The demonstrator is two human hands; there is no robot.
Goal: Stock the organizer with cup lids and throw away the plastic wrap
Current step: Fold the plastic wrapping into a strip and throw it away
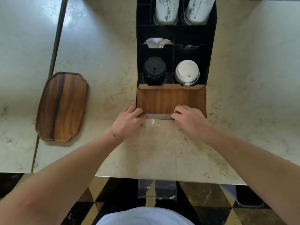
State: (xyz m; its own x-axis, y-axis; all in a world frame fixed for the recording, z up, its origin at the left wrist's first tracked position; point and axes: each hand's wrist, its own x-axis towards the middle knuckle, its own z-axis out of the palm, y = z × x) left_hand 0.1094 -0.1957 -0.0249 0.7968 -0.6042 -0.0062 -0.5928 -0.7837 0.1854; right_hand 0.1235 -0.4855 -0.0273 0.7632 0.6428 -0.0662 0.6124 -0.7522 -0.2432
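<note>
I stand at a cream marble-patterned countertop (162, 151) with fine grey veining. A dark seam (55, 51) separates it from an adjoining slab (24, 62) of the same stone on my left. Soft daylight glares off the polished surface near the far left. A wooden tray (62, 106) lies near the seam. Below the front edge, the floor (100, 207) shows glossy black and gold diamond tiles.

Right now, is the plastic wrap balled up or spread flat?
Spread flat: the plastic wrap lies along the counter, its tail hanging over the near edge.
</note>
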